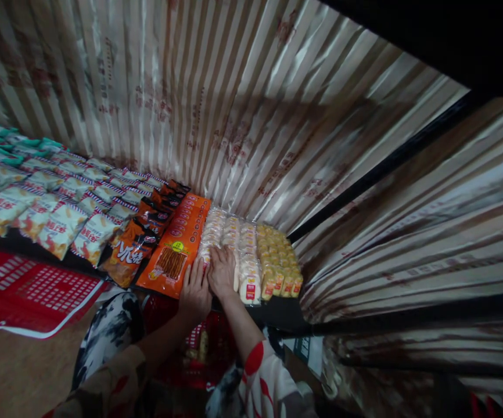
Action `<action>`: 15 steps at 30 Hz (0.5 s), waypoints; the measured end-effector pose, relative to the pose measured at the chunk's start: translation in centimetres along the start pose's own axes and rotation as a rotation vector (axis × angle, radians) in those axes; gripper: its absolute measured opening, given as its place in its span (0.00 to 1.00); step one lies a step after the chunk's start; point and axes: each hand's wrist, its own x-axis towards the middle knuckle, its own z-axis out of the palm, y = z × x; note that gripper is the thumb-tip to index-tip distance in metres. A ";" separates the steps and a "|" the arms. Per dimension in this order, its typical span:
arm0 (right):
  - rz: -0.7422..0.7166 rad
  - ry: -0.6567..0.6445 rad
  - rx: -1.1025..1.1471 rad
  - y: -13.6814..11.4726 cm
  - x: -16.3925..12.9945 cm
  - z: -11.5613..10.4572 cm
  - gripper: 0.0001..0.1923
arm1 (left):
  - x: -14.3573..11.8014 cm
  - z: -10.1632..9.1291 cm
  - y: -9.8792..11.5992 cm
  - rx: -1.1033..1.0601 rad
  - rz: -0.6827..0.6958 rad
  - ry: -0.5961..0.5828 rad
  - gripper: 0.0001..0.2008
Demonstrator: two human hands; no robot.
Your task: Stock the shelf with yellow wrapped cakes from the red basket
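Both of my hands rest on the snacks on the dark shelf. My left hand (196, 290) lies with its fingers stretched forward over the right edge of an orange snack bag (168, 255) and the nearest white packs. Close against it, my right hand (223, 271) lies with its fingers stretched over the rows of clear-wrapped white snack packs (249, 270). The hands cover the front of the leftmost white row, and whatever is under the fingertips is hidden. To the right stand yellow wrapped snack packs (280, 264) in rows.
Left of the orange bag are black-and-orange snack bags (127, 252), then many white snack bags (60, 223) and green bags (1, 142). A red basket (38, 290) is below the shelf. A striped curtain (243, 116) hangs behind, and a black bar (386, 162) slants at right.
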 end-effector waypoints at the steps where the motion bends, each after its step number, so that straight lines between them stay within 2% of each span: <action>1: 0.008 -0.002 -0.004 -0.1 0.1 0.1 0.24 | 0.0 0.1 0.0 0.002 -0.002 -0.003 0.26; 8: 0.016 -0.036 -0.033 0.1 0.4 0.3 0.25 | 0.2 -0.2 -0.2 0.031 0.034 -0.129 0.26; 15: 0.020 -0.019 -0.001 0.3 0.7 0.5 0.24 | 0.1 -0.2 -0.3 0.033 0.043 -0.188 0.26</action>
